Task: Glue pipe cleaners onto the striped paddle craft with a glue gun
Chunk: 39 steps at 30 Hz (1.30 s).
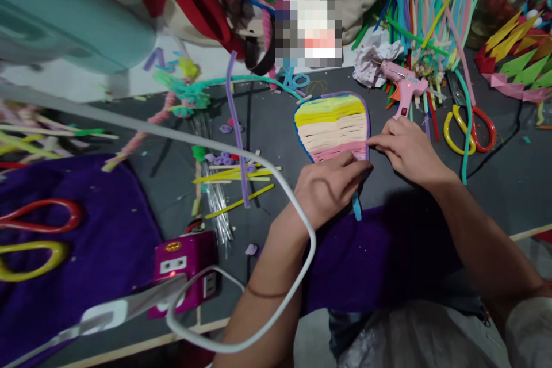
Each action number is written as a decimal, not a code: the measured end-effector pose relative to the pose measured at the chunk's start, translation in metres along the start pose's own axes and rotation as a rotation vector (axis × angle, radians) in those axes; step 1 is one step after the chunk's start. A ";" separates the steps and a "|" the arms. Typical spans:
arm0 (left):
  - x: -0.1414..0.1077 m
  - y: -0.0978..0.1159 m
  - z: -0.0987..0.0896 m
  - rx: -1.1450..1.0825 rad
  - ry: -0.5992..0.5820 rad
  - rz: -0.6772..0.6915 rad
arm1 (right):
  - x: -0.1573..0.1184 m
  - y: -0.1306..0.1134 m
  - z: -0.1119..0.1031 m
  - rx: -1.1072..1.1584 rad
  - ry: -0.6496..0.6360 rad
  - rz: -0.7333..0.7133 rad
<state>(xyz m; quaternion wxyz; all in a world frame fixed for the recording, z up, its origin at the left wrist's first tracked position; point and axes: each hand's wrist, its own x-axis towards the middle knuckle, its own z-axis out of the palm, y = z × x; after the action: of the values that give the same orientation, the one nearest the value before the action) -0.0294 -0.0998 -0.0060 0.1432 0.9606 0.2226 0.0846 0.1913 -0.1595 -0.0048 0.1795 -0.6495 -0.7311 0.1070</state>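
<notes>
A flat panel of pipe cleaners [334, 126] lies on the dark tabletop, striped yellow, cream and pink, with a blue edge at left and a purple pipe cleaner [367, 118] along its top and right edge. My left hand [328, 190] is closed over the lower part of the panel and hides it. A blue pipe cleaner end [357, 207] sticks out beneath that hand. My right hand [403, 146] pinches the purple border at the panel's right side. Just beyond the right hand rests a pink hot glue gun [406, 86], its small light lit.
A white cable [308, 224] loops across the view near my left arm, above a magenta power socket block [194, 259]. Scissors [474, 129] lie at right, with another pair [43, 218] at left. Bundled pipe cleaners [444, 6], a jar [495, 6] and a teal container [73, 17] stand behind.
</notes>
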 end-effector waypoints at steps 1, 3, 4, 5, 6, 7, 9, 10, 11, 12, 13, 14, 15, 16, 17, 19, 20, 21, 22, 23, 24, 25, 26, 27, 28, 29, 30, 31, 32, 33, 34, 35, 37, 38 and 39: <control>0.000 0.000 0.000 0.002 0.001 0.000 | 0.000 0.000 0.000 -0.009 0.002 -0.005; 0.000 0.000 0.000 0.008 0.000 0.001 | 0.000 0.000 0.001 -0.033 0.005 -0.014; 0.000 0.001 -0.001 0.012 -0.003 -0.001 | 0.000 -0.001 0.001 -0.047 0.008 -0.017; 0.000 0.001 -0.001 0.016 -0.006 -0.003 | 0.000 -0.001 0.001 -0.062 0.010 -0.020; 0.000 0.002 -0.001 0.019 -0.008 -0.005 | 0.000 -0.001 0.000 -0.074 0.012 -0.023; 0.001 0.002 -0.002 0.021 -0.011 -0.009 | 0.000 -0.001 0.000 -0.083 0.014 -0.024; 0.001 0.003 -0.003 0.023 -0.023 -0.017 | 0.000 -0.001 -0.001 -0.088 0.017 -0.020; 0.002 0.003 -0.003 0.024 -0.029 -0.020 | 0.000 -0.001 -0.001 -0.083 0.020 -0.017; 0.002 0.003 -0.003 0.027 -0.035 -0.023 | 0.000 -0.001 -0.001 -0.077 0.024 -0.013; 0.002 0.004 -0.004 0.030 -0.041 -0.026 | 0.000 0.000 -0.001 -0.072 0.028 -0.009; 0.002 0.004 -0.004 0.034 -0.044 -0.027 | 0.000 0.000 -0.001 -0.068 0.032 -0.006; 0.002 0.004 -0.004 0.038 -0.046 -0.028 | 0.000 0.000 -0.001 -0.066 0.033 -0.004; 0.002 0.004 -0.005 0.041 -0.048 -0.030 | 0.000 0.000 0.000 -0.067 0.033 -0.001; 0.002 0.004 -0.005 0.042 -0.051 -0.032 | 0.001 0.000 0.000 -0.068 0.032 0.001; 0.002 0.004 -0.005 0.042 -0.053 -0.034 | 0.001 0.000 0.001 -0.068 0.032 0.003; 0.002 0.005 -0.005 0.038 -0.057 -0.038 | 0.001 0.000 0.002 -0.060 0.032 0.005; 0.002 0.005 -0.006 0.034 -0.059 -0.040 | 0.001 0.000 0.003 -0.054 0.031 0.006; 0.003 0.005 -0.006 0.029 -0.062 -0.040 | 0.001 0.000 0.003 -0.048 0.029 0.007; 0.003 0.005 -0.006 0.025 -0.064 -0.041 | 0.001 0.000 0.003 -0.041 0.027 0.007; 0.003 0.006 -0.006 0.022 -0.065 -0.041 | 0.001 0.001 0.002 -0.033 0.025 0.007; 0.003 0.006 -0.006 0.020 -0.066 -0.042 | 0.001 0.001 0.002 -0.024 0.023 0.006; 0.004 0.006 -0.007 0.018 -0.067 -0.045 | 0.001 0.002 0.001 -0.014 0.025 0.008; 0.004 0.006 -0.007 0.017 -0.069 -0.047 | 0.000 0.002 0.001 -0.006 0.030 0.012; 0.004 0.006 -0.007 0.014 -0.072 -0.048 | 0.000 0.003 0.000 -0.001 0.039 0.020; 0.004 0.006 -0.008 0.011 -0.076 -0.049 | 0.000 0.004 0.000 0.000 0.050 0.031; 0.004 0.007 -0.008 0.009 -0.080 -0.051 | 0.000 0.004 -0.001 -0.003 0.062 0.043; 0.004 0.007 -0.008 0.009 -0.083 -0.053 | 0.001 0.005 -0.001 -0.008 0.070 0.052; 0.004 0.006 -0.009 0.011 -0.086 -0.055 | 0.001 0.005 -0.001 -0.015 0.073 0.059; 0.004 0.006 -0.009 0.013 -0.088 -0.057 | 0.001 0.005 -0.001 -0.021 0.072 0.064; 0.004 0.006 -0.008 0.013 -0.090 -0.058 | 0.002 0.005 -0.001 -0.025 0.068 0.066; 0.004 0.006 -0.008 0.012 -0.093 -0.058 | 0.002 0.005 -0.001 -0.030 0.061 0.067; 0.004 0.006 -0.008 0.009 -0.094 -0.058 | 0.003 0.004 -0.001 -0.034 0.055 0.068; 0.004 0.006 -0.008 -0.001 -0.093 -0.053 | 0.003 0.003 -0.001 -0.047 0.041 0.068; 0.004 0.005 -0.007 -0.003 -0.090 -0.051 | 0.003 0.003 -0.001 -0.055 0.035 0.069; 0.004 0.005 -0.007 -0.002 -0.085 -0.049 | 0.004 0.003 -0.001 -0.064 0.030 0.069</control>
<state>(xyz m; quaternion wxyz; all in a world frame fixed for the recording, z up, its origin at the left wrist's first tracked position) -0.0257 -0.1009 0.0029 0.1558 0.9574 0.2398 0.0402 0.1936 -0.1556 -0.0048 0.1659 -0.6811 -0.7087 0.0800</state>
